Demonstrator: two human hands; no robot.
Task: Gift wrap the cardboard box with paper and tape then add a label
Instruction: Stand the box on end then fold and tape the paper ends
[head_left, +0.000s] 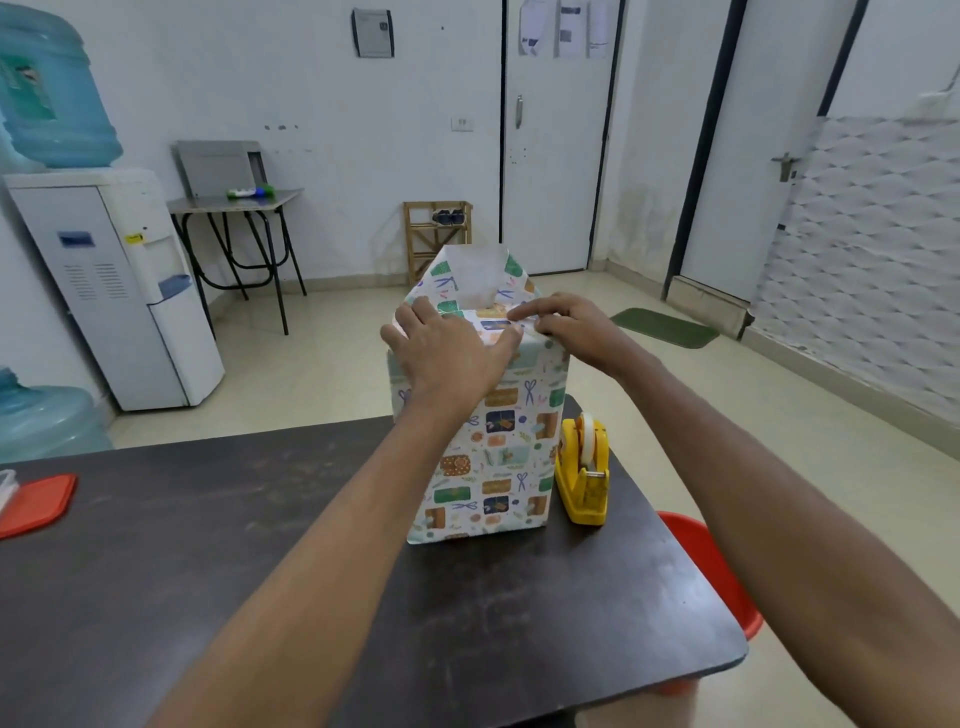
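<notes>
head view, box (483, 457): we see it wrapped in patterned paper, upright on the dark table (260, 545)
far flap (475, 275): standing up
left hand (447, 353): flat, open, pressing box top
right hand (566, 325): index finger pressing the top fold
tape dispenser (582, 473): touching box's right side

White walls and white doors (553, 171) enclose a pale tiled floor (332, 364), with a water cooler (119, 291), folding table (236, 200), wooden rack (436, 234) and green mat (665, 327).

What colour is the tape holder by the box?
Yellow; the tape holder shows clearly in the head view.
</notes>
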